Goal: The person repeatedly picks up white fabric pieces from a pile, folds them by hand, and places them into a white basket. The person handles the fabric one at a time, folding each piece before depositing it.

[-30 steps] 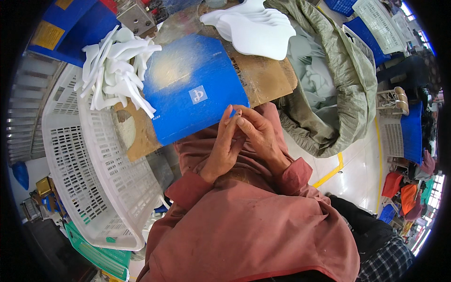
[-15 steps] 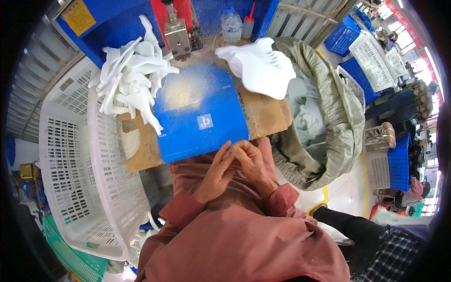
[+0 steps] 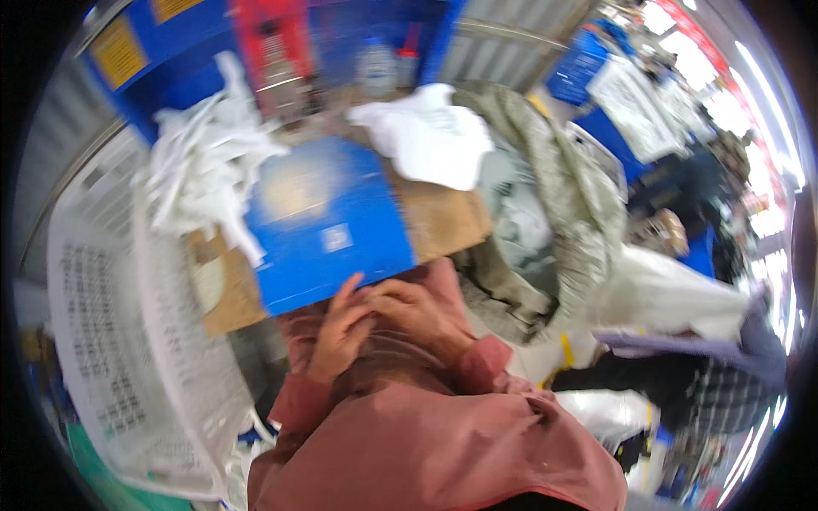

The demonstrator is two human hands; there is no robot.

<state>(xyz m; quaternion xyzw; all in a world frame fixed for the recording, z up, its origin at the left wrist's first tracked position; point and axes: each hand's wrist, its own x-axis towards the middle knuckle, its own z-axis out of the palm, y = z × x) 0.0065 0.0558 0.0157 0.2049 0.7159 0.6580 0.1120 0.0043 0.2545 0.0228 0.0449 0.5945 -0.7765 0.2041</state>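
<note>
My left hand (image 3: 342,332) is held over my lap at the near edge of a blue board (image 3: 366,226), its fingers stretched out. Against its fingers rest the bent, closed fingers of my right hand (image 3: 417,315); whether anything small is between them is hidden by blur. The board lies on brown cardboard (image 3: 447,213), with a pale dusty patch near its far side. Beyond it on the left is a heap of white curved strips (image 3: 204,157). On the right lies a stack of white shaped pieces (image 3: 430,140). Neither hand touches these pieces.
At the back stands a red machine (image 3: 277,34) in a blue housing, beside a clear bottle (image 3: 377,68). A white slotted basket (image 3: 162,315) is at my left. At my right sits a grey-green sack (image 3: 579,204) holding pale pieces. A person (image 3: 716,383) is close by at right.
The whole view has shifted and blurred, with the bench sliding left. My hands remain together over my lap. At right, the person has moved and a large white sheet-like thing has come into view.
</note>
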